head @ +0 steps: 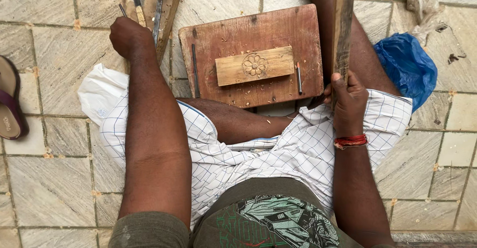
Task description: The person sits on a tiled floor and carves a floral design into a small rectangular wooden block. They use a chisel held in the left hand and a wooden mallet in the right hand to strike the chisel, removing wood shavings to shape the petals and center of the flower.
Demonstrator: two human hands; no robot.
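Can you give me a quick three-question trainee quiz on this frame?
1. True or false: the right hand grips an upright wooden stick.
2. What is carved on the small wood block? A) a flower B) a fish C) a star
3. Where does the left hand reach?

Key:
1. True.
2. A.
3. To the chisels lying on a wood piece at upper left, beside the brown board.

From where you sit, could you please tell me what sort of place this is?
Probably an informal woodcarving spot on a tiled floor: a small wooden block carved with a flower lies on a worn board, chisels lie beside it, and wood chips are scattered about.
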